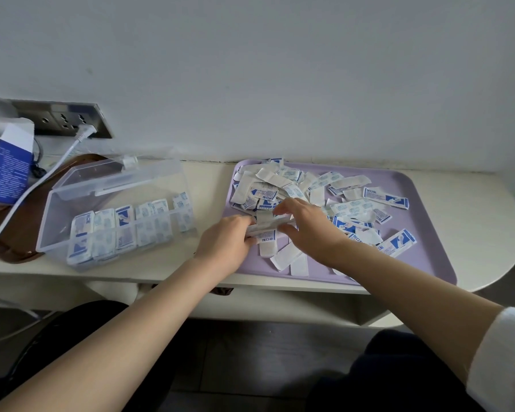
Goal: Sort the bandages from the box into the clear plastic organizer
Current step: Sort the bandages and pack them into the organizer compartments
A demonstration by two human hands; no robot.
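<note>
Together, the left hand [226, 243] and right hand [308, 228] pinch a small stack of bandages [268, 226], hiding its ends; the purple tray [428, 264] reaches the table [149, 264] front edge.

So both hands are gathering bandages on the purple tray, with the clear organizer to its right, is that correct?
Not quite: the head view shows the organizer left of the tray. The left hand and right hand do hold bandages over the tray.

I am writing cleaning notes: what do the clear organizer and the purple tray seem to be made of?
The clear organizer looks like rigid plastic, glossy and transparent: the bandages inside show through its wall. The purple tray is probably moulded plastic, opaque and matte, with a rounded raised rim.
</note>
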